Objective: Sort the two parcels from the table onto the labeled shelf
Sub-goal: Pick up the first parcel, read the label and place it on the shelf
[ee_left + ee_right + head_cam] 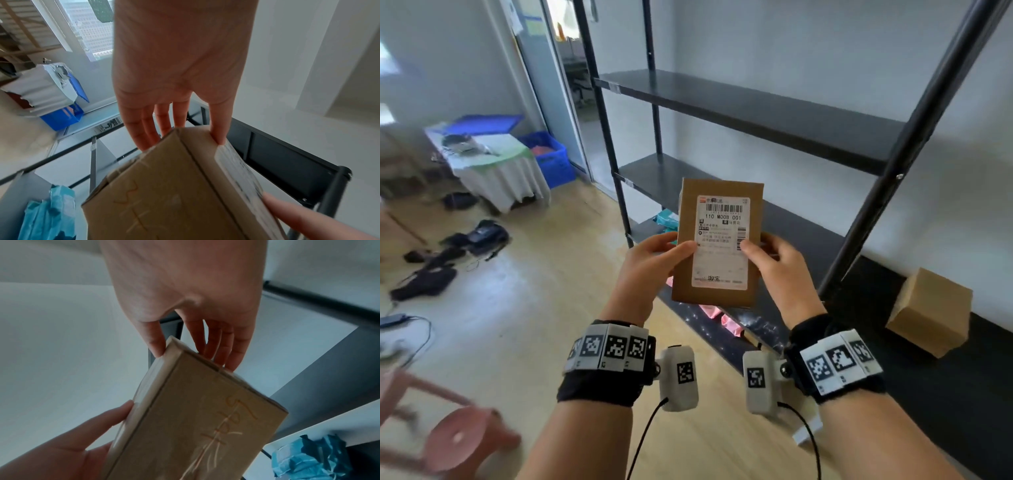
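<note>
Parcel held up before the shelf, label facing the reader

Left hand (pixel 650 260) and right hand (pixel 779 263) pinch the flat cardboard parcel (pixel 717 243) by its side edges, before the black shelf (pixel 756 113); it looks light, stiff, easily gripped there.

- Tall black metal shelf (pixel 756 113) stands beyond the held box; a crumpled teal plastic bag (pixel 666 219) lies on a lower board.
- Pink packets (pixel 714 313) lie on the bottom board, under the grip.

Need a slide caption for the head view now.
Both hands, left hand and right hand, hold labelled cardboard parcel before black shelf.
</note>
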{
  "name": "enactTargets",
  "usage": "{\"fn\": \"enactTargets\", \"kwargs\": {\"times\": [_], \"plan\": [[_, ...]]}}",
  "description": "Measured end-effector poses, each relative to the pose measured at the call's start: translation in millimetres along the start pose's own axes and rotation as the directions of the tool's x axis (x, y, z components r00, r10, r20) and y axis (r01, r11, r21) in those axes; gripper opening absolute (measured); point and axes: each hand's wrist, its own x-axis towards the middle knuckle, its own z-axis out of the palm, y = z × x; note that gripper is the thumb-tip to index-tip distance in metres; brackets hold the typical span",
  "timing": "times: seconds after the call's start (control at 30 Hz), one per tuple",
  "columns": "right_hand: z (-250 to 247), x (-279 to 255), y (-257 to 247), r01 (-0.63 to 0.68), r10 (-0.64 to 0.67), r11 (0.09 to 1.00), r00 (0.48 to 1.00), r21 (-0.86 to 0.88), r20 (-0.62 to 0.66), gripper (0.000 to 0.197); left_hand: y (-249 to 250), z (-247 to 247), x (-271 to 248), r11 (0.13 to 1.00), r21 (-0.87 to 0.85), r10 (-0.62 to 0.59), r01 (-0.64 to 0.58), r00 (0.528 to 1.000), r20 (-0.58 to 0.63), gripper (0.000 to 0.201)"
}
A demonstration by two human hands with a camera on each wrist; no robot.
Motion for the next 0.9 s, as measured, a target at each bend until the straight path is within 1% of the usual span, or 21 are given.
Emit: {"fn": "enactTargets", "kwargs": {"times": [0.1, 0.2, 0.43, 0.53, 0.6, 0.7, 0.8, 0.9], "plan": [[34, 29, -8, 0.018, -0.018, 1.000, 0.999, -0.001, 0.051, 0.008, -1, -31, 25, 1.000, 0.000, 0.028, -0.029, 0.995, -0.093, 0.042], [71, 73, -14, 0.041, -0.042, 0.999, 0.995, 0.013, 0.090, 0.003, 4, -60, 64, 0.998, 0.016, 0.058, -0.056, 0.978, -0.202, 0.046], [145, 186, -28, 0.041, -0.053, 0.997, 0.983, 0.065, 0.178, 0.018, 35, -111, 155, 0.995, 0.071, 0.089, -0.069, 0.939, -0.332, 0.033], [177, 234, -40, 0.085, -0.097, 0.994, 0.967, 0.063, 0.235, 0.025, 50, -134, 191, 0.992, 0.079, 0.117, -0.093, 0.915, -0.387, 0.028], [194, 258, -45, 0.117, -0.124, 0.992, 0.959, 0.043, 0.254, 0.031, 58, -146, 209, 0.992, 0.065, 0.127, -0.110, 0.908, -0.400, 0.022], [223, 294, -56, 0.125, -0.129, 0.992, 0.959, 0.032, 0.253, 0.039, 72, -168, 239, 0.990, 0.049, 0.142, -0.134, 0.903, -0.405, 0.024], [248, 327, -66, 0.120, -0.122, 0.993, 0.966, 0.023, 0.229, 0.037, 83, -190, 273, 0.987, 0.045, 0.159, -0.154, 0.901, -0.403, 0.027], [273, 359, -76, 0.146, -0.139, 0.989, 0.969, -0.019, 0.205, 0.035, 92, -214, 310, 0.984, 0.046, 0.176, -0.172, 0.907, -0.383, 0.029]]}}
